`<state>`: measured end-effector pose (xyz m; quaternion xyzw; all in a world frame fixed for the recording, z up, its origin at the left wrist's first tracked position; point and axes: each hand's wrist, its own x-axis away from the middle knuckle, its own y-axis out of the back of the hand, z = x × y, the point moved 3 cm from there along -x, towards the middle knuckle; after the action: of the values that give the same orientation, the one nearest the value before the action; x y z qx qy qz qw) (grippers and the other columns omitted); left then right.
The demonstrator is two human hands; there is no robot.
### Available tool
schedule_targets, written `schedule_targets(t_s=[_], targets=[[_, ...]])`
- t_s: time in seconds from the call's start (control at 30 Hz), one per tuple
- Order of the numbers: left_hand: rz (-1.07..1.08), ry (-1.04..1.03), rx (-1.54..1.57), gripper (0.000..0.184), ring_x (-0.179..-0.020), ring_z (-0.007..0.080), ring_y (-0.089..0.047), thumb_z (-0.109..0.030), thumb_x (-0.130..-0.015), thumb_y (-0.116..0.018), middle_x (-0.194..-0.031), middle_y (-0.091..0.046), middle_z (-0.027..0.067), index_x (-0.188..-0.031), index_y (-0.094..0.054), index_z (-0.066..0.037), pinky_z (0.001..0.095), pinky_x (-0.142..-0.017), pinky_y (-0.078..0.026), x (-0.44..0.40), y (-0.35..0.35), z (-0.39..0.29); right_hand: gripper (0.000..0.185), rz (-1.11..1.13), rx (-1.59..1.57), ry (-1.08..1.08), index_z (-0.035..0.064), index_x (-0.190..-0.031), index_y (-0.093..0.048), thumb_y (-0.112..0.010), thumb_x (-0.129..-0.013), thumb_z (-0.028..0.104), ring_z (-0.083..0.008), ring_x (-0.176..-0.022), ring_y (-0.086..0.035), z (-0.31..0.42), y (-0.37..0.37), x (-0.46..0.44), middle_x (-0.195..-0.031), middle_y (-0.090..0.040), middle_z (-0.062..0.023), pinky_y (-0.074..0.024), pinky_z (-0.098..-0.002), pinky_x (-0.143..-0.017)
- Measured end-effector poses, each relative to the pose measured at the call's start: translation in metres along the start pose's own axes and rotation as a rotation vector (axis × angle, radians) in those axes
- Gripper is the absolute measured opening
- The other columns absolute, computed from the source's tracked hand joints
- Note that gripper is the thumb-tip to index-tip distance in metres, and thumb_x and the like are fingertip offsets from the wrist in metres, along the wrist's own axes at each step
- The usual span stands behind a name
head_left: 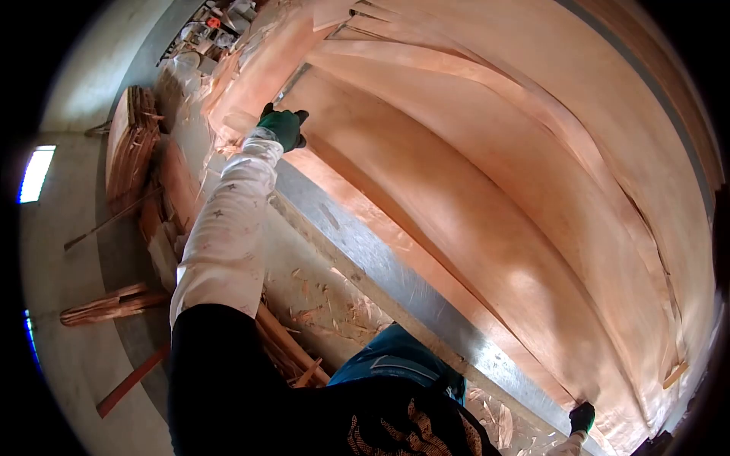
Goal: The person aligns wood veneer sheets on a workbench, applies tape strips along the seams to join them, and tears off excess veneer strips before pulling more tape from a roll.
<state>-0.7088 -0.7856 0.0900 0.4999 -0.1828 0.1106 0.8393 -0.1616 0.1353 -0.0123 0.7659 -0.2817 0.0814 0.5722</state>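
My left hand [282, 128], in a green glove with dark fingertips, reaches to the left end of a thin wood veneer sheet [426, 190]. Its fingers are spread at the sheet's corner, and they seem to touch it. Far off at the lower right, my right hand [582, 417] wears the same kind of glove and is closed at the near edge of the veneer. Its fingertips are hidden. The orange-brown sheet bulges in long waves over other layers. Below its near edge runs a shiny metal strip [357, 235].
Broken veneer stacks [131, 152] lean by the wall at the left. Veneer scraps [304, 292] litter the floor, and a split bundle of wood strips [114, 304] lies at the left. Mixed clutter [213, 30] stands at the upper left. Blue material [403, 353] shows before my body.
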Motion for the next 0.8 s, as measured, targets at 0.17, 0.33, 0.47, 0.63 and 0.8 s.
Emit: schedule_targets(t_s=[0.17, 0.33, 0.47, 0.63, 0.8], targets=[[-0.027, 0.056, -0.014, 0.078, -0.093, 0.0300, -0.065, -0.045, -0.080, -0.065, -0.096, -0.068, 0.0142, -0.146, -0.034, -0.017, 0.0533, -0.110, -0.021, -0.017, -0.020, -0.009, 0.026, 0.003, 0.015, -0.052, 0.0039, -0.074, -0.062, -0.054, -0.086, 0.026, -0.0395, -0.074, -0.061, -0.004, -0.007, 0.000, -0.072, -0.062, -0.0203, -0.0500, -0.0489, -0.066], [-0.180, 0.175, -0.081, 0.086, -0.112, 0.0257, -0.057, -0.051, -0.078, -0.066, -0.119, -0.062, 0.0096, -0.149, -0.028, -0.017, 0.0587, -0.111, -0.014, -0.004, -0.018, -0.021, 0.037, -0.027, 0.004, -0.057, 0.0036, -0.073, -0.063, -0.053, -0.091, 0.034, -0.0401, -0.071, -0.063, 0.002, 0.001, 0.000, -0.072, -0.064, -0.0215, -0.0498, -0.0501, -0.063], [-0.269, 0.290, -0.046, 0.099, -0.137, 0.0227, -0.034, -0.059, -0.070, -0.069, -0.148, -0.039, 0.0064, -0.150, -0.024, -0.022, 0.0591, -0.113, -0.009, -0.011, -0.042, -0.009, 0.044, 0.016, 0.002, -0.026, 0.0030, -0.073, -0.064, -0.047, -0.095, 0.038, -0.0409, -0.068, -0.062, 0.014, 0.019, -0.002, -0.072, -0.064, -0.0224, -0.0501, -0.0500, -0.060], [-0.607, 0.126, 0.298, 0.081, -0.130, 0.0270, -0.043, -0.047, -0.076, -0.068, -0.142, -0.045, 0.0134, -0.143, -0.038, -0.012, 0.0464, -0.109, -0.029, 0.003, -0.036, 0.001, 0.028, 0.029, -0.036, 0.100, 0.0071, -0.081, -0.067, -0.051, -0.091, 0.028, -0.0369, -0.076, -0.064, -0.007, -0.004, 0.022, -0.083, -0.066, -0.0182, -0.0523, -0.0467, -0.070], [-0.760, 0.238, 0.517, 0.061, -0.124, 0.0286, -0.050, -0.037, -0.088, -0.060, -0.139, -0.049, 0.0171, -0.138, -0.045, -0.004, 0.0383, -0.104, -0.038, 0.104, -0.041, 0.016, 0.021, -0.203, -0.281, -0.015, 0.0076, -0.064, -0.059, -0.059, -0.078, 0.023, -0.0392, -0.065, -0.057, -0.004, 0.002, 0.019, -0.066, -0.059, -0.0187, -0.0465, -0.0496, -0.060]])
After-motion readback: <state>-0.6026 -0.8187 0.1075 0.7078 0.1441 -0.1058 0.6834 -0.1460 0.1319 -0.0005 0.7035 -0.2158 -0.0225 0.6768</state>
